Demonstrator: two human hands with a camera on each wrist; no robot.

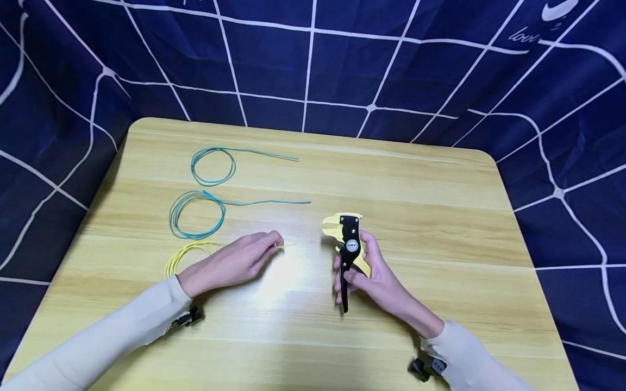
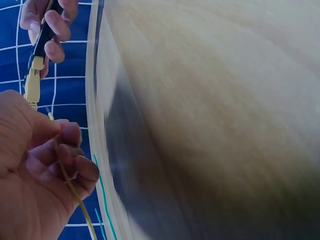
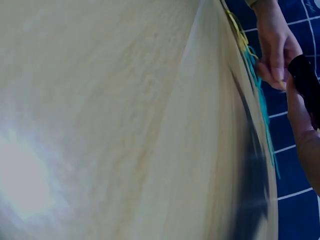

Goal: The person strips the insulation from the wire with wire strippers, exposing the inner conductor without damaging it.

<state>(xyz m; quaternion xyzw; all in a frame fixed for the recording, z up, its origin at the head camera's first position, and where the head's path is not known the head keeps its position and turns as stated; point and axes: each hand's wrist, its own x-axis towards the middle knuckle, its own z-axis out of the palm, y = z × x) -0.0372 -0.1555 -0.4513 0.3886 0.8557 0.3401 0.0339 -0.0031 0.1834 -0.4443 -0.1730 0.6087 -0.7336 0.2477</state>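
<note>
- a yellow wire (image 1: 188, 252) is pinched between thumb and curled fingers of the left hand (image 1: 235, 262), with a short free end (image 1: 287, 245) left sticking out past the fingertips toward the right; the grip appears to be kept close to the tip so that the end stays stiff and can be aimed.
- the rest of the yellow wire is seen looped on the bench (image 1: 440, 217) behind the left wrist, its slack left lying flat rather than lifted.
- in the left wrist view the same wire is shown running through the closed fingers (image 2: 70, 150) and down past the palm.
- a yellow and black wire stripper (image 1: 348, 247) is gripped in the right hand (image 1: 374, 274), the fingers wrapped round its handles; it is held upright with the toothed yellow head at the top, turned toward the wire end, apparently so that the head faces what is offered to it.
- whether the handles are squeezed fully together cannot be told from these views.
- the wire tip and the stripper head are near each other but apart, with bare wood between them.
- two teal wire coils (image 1: 198, 214) are laid on the left part of the bench, beyond the left hand, each with a straight tail pointing right; they are untouched.
- a dark blue cloth with white lines (image 1: 313, 60) is hung behind and around the bench.
- both forearms are covered by cream sleeves (image 1: 98, 342).
</note>
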